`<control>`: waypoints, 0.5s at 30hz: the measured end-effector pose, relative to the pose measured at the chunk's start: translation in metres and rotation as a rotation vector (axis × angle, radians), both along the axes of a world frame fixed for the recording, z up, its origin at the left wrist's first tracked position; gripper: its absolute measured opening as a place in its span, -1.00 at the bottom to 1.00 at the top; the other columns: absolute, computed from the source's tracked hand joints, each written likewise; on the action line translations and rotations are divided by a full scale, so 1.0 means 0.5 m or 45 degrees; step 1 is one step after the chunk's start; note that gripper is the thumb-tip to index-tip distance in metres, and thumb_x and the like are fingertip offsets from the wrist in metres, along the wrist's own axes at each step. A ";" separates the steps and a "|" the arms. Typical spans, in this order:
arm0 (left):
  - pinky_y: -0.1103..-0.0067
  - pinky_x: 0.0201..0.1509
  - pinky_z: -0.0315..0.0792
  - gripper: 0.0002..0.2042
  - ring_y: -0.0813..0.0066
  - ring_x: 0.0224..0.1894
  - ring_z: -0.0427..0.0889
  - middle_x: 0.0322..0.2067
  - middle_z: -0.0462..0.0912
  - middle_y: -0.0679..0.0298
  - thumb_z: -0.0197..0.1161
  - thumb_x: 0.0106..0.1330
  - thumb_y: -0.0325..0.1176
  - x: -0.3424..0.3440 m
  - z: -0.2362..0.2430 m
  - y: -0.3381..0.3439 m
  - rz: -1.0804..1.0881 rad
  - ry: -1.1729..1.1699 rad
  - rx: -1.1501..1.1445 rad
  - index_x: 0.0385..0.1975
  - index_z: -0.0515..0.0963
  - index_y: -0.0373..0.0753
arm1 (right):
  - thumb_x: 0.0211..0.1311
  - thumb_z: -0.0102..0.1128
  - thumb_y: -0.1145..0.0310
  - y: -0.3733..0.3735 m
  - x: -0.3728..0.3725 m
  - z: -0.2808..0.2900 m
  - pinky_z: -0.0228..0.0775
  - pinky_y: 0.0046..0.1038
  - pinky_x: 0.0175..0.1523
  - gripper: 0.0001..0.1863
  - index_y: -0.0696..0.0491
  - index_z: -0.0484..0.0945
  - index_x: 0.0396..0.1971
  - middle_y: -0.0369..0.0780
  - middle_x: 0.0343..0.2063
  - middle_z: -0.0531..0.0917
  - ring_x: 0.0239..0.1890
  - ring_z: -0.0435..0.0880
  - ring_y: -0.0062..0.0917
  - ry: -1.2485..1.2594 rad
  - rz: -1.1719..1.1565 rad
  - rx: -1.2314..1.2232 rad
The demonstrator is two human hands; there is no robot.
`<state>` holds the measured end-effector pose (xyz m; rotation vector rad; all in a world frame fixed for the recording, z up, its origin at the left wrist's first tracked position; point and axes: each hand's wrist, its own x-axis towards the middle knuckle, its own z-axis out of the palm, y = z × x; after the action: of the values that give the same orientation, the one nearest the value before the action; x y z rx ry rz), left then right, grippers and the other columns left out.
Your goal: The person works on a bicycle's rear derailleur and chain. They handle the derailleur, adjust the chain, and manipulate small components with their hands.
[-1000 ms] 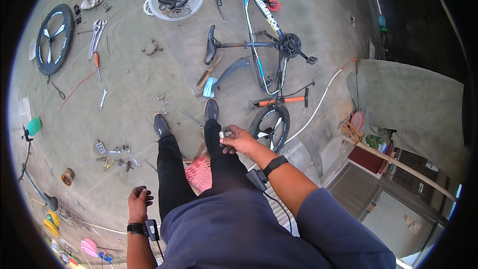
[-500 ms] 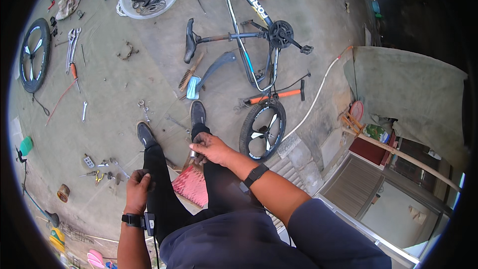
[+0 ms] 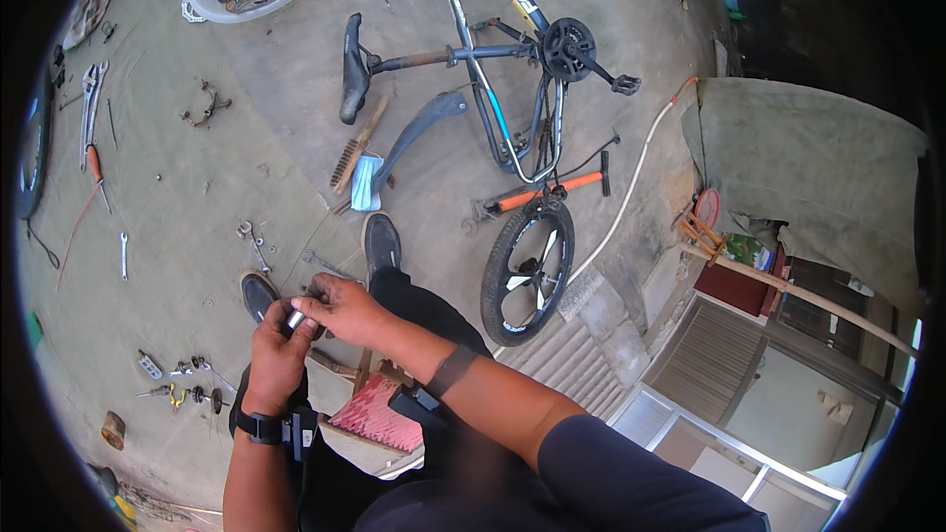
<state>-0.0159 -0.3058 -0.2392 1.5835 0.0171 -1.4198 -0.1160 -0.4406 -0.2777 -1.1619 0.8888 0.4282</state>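
Observation:
Above my lap, my two hands meet around a small shiny metal cylinder (image 3: 296,318). My right hand (image 3: 343,309) pinches it from above and from the right. The fingers of my left hand (image 3: 276,355) are wrapped about its lower left side. Much of the part is covered by dirty fingers, so its exact kind cannot be made out. Just beyond the hands are my shoes, with a few spanners (image 3: 254,246) lying between them. A red patterned seat (image 3: 379,414) shows under my legs.
A bicycle frame (image 3: 476,79) lies ahead with a saddle (image 3: 355,74), near a wheel (image 3: 527,276) and an orange pump (image 3: 552,192). A wire brush (image 3: 357,148), a mudguard (image 3: 419,133) and a tub of parts (image 3: 202,0) are on the floor. Loose hub parts (image 3: 187,389) lie left.
My right hand has moved left with the metal cylinder and met my left hand, which has come up to grip it too. The view has shifted somewhat, and the shoes appear further left.

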 end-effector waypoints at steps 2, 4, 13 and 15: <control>0.61 -0.14 0.51 -0.78 0.62 -0.24 0.57 -0.26 0.66 0.30 0.27 0.44 -0.45 0.010 -0.041 -0.001 0.044 -0.026 0.000 0.01 0.52 -0.37 | 0.47 0.22 0.11 -0.006 0.013 -0.026 0.42 -0.54 -0.42 -0.65 0.13 0.47 -0.22 -0.32 -0.46 0.58 -0.49 0.51 -0.70 -0.045 -0.028 0.067; 0.62 -0.15 0.51 -0.76 0.62 -0.26 0.57 -0.27 0.66 0.28 0.26 0.46 -0.43 0.024 -0.071 -0.005 0.067 0.003 0.034 0.02 0.52 -0.38 | 0.49 0.18 0.12 -0.009 0.017 -0.063 0.41 -0.54 -0.41 -0.67 0.13 0.47 -0.22 -0.33 -0.46 0.57 -0.49 0.51 -0.70 -0.088 -0.062 0.116; 0.64 -0.18 0.46 -0.72 0.62 -0.29 0.55 -0.25 0.63 0.32 0.31 0.38 -0.47 0.121 -0.090 -0.046 0.160 -0.184 -0.151 0.03 0.49 -0.32 | 0.40 0.21 0.41 -0.084 0.114 -0.089 0.42 -0.49 -0.35 -0.83 0.21 0.46 -0.26 -0.27 -0.51 0.57 -0.44 0.55 -0.67 -0.446 0.002 -0.060; 0.65 -0.20 0.45 -0.70 0.64 -0.30 0.54 -0.25 0.62 0.34 0.34 0.35 -0.44 0.140 -0.097 -0.043 0.188 -0.263 -0.170 0.02 0.49 -0.32 | 0.35 0.22 0.41 -0.105 0.130 -0.072 0.43 -0.48 -0.35 -0.81 0.22 0.46 -0.25 -0.23 -0.51 0.58 -0.45 0.56 -0.64 -0.488 0.106 -0.226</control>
<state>0.0542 -0.3275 -0.2879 1.5769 -0.0797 -1.1166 -0.0513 -0.4933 -0.3136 -1.3910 0.5532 0.1846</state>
